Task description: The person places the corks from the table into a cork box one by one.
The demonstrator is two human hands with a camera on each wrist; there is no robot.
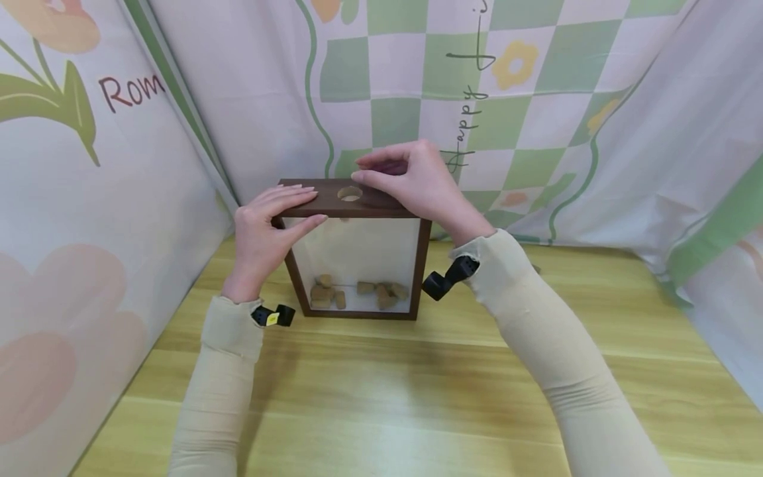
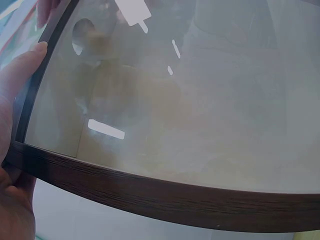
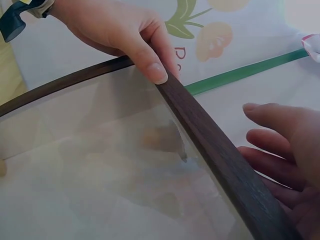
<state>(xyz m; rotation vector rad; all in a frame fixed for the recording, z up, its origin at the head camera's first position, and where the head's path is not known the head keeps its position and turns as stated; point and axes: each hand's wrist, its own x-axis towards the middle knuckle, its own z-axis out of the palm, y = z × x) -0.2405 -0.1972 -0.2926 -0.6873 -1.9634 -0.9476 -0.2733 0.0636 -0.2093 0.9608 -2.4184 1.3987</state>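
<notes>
A dark wooden shadow box (image 1: 424,265) with a clear front stands upright, with a round hole (image 1: 350,193) in its top. Several tan corks (image 1: 386,295) lie at the bottom inside it. My left hand (image 1: 262,225) holds the box's upper left corner, fingers laid over the top and thumb at the front edge; the right wrist view shows that thumb (image 3: 158,74) on the frame. Just right of the hole, my right hand (image 1: 417,179) is over the top of the box. In the right wrist view its loosely bent fingers (image 3: 275,165) stand apart, with nothing between them.
The box stands on a light wooden table (image 1: 369,397), near its back edge. Printed fabric (image 1: 453,66) hangs behind, and more fabric (image 1: 113,199) closes off the left side. A small dark thing (image 1: 536,269) lies partly behind the right sleeve.
</notes>
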